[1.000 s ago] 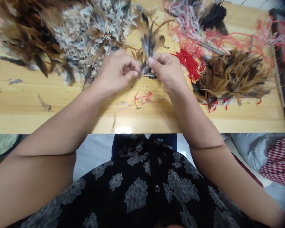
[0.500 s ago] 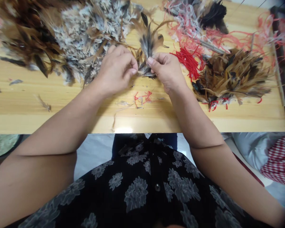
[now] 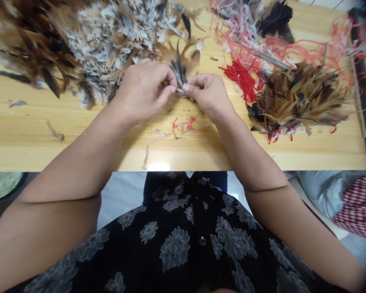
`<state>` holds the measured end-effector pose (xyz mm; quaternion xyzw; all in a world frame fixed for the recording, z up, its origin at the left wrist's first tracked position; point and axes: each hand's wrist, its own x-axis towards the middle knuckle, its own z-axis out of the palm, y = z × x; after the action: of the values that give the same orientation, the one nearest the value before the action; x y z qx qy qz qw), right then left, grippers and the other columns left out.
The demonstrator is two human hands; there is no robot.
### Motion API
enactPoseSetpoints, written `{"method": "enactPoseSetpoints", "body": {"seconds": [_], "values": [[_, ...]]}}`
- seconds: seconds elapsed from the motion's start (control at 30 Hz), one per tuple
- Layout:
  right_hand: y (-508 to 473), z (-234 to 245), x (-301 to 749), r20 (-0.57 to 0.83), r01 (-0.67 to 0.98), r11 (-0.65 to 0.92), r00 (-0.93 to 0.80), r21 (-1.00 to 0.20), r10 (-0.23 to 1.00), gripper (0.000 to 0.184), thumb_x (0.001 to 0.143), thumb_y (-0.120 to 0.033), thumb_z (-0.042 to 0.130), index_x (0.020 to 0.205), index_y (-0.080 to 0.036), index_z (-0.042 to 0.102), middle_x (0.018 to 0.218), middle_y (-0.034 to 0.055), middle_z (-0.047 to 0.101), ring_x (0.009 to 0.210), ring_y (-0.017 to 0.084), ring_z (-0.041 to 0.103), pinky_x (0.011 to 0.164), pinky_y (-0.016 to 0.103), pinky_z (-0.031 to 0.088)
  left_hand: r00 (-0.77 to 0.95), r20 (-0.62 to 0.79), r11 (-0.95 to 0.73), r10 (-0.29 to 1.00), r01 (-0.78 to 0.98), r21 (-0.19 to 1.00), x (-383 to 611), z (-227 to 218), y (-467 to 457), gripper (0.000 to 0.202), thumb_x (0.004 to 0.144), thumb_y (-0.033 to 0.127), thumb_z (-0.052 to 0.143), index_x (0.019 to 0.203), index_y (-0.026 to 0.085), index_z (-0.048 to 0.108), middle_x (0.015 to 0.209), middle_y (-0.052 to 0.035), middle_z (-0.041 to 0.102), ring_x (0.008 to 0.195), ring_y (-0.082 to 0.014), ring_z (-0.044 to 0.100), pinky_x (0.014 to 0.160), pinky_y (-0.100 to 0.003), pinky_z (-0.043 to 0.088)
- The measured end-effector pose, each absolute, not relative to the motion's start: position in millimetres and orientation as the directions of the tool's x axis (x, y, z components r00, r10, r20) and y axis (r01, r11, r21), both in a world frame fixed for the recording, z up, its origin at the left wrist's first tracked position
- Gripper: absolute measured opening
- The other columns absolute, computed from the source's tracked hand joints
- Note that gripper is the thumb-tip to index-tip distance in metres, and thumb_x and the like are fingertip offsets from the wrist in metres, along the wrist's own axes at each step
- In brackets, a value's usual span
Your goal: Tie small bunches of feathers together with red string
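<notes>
Both hands meet over the wooden table and pinch the quill ends of a small bunch of brown, black and grey feathers. My left hand grips the stems from the left with fingers curled. From the right, my right hand holds the same stems between thumb and forefinger. The feather tips fan upward, away from me. The bound part of the stems is hidden between my fingertips.
A big heap of loose grey and brown feathers fills the far left. A tied brown feather bundle lies at the right, beside red string pieces and pink string tangles. Red scraps lie near the table's front edge.
Both hands have shifted slightly left and closed together; the feather bunch has moved left with them and sits lower, its tips less spread.
</notes>
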<state>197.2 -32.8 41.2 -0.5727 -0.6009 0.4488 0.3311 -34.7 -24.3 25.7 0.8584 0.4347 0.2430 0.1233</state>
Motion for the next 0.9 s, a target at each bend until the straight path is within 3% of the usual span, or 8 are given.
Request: {"method": "enactPoseSetpoints", "body": {"seconds": [0.17, 0.3, 0.43, 0.63, 0.77, 0.9], "values": [[-33, 35, 198, -0.086, 0.416, -0.014, -0.155, -0.909, 0.984, 0.047, 0.115, -0.016, 0.083, 0.074, -0.022, 0.06, 0.077, -0.005, 0.048, 0.079, 0.013, 0.041, 0.083, 0.033, 0.038, 0.479, 0.309, -0.57, 0.821, 0.711, 0.411, -33, 19, -21, 0.004, 0.115, 0.028, 0.071, 0.118, 0.029, 0.074, 0.115, -0.0063, 0.08, 0.129, -0.036, 0.086, 0.138, -0.058, 0.06], [-34, 36, 197, -0.096, 0.44, -0.014, -0.165, -0.898, 0.982, 0.044, 0.113, -0.014, 0.083, 0.075, -0.022, 0.062, 0.076, -0.0045, 0.049, 0.077, 0.013, 0.041, 0.08, 0.034, 0.036, 0.447, 0.31, -0.544, 0.839, 0.681, 0.491, -33, 21, -25, 0.006, 0.122, 0.035, 0.077, 0.116, 0.034, 0.075, 0.117, -0.0056, 0.082, 0.142, -0.0354, 0.085, 0.142, -0.052, 0.063], [-35, 40, 197, -0.123, 0.435, -0.03, -0.186, -0.9, 0.975, 0.046, 0.111, -0.009, 0.083, 0.073, -0.022, 0.06, 0.073, -0.0061, 0.045, 0.074, 0.011, 0.035, 0.078, 0.035, 0.031, 0.46, 0.323, -0.562, 0.827, 0.667, 0.489, -33, 25, -27, 0.006, 0.121, 0.034, 0.077, 0.115, 0.035, 0.076, 0.115, -0.0053, 0.084, 0.141, -0.0346, 0.087, 0.141, -0.051, 0.066], [-33, 31, 200, -0.069, 0.45, 0.036, -0.215, -0.892, 0.974, 0.043, 0.109, -0.011, 0.083, 0.074, -0.022, 0.06, 0.076, -0.0049, 0.045, 0.078, 0.012, 0.04, 0.079, 0.032, 0.036, 0.436, 0.339, -0.552, 0.834, 0.679, 0.484, -30, 22, -28, 0.004, 0.12, 0.03, 0.077, 0.119, 0.033, 0.075, 0.116, -0.004, 0.083, 0.137, -0.0348, 0.088, 0.142, -0.056, 0.065], [-31, 30, 203, -0.063, 0.434, 0.028, -0.193, -0.9, 0.979, 0.042, 0.111, -0.012, 0.082, 0.076, -0.022, 0.062, 0.076, -0.0035, 0.051, 0.08, 0.014, 0.045, 0.081, 0.032, 0.042, 0.455, 0.446, -0.623, 0.771, 0.683, 0.381, -35, 15, -22, 0.017, 0.112, 0.033, 0.071, 0.128, 0.028, 0.076, 0.117, -0.0043, 0.084, 0.121, -0.0336, 0.09, 0.122, -0.057, 0.074], [-32, 46, 204, -0.088, 0.397, -0.042, -0.1, -0.917, 0.991, 0.053, 0.115, -0.011, 0.083, 0.072, -0.024, 0.057, 0.074, -0.0039, 0.052, 0.077, 0.015, 0.042, 0.081, 0.033, 0.044, 0.448, 0.483, -0.654, 0.752, 0.598, 0.464, -42, 10, -12, 0.041, 0.12, 0.063, 0.059, 0.127, 0.026, 0.075, 0.11, -0.004, 0.08, 0.104, -0.027, 0.088, 0.103, -0.048, 0.076]]}}
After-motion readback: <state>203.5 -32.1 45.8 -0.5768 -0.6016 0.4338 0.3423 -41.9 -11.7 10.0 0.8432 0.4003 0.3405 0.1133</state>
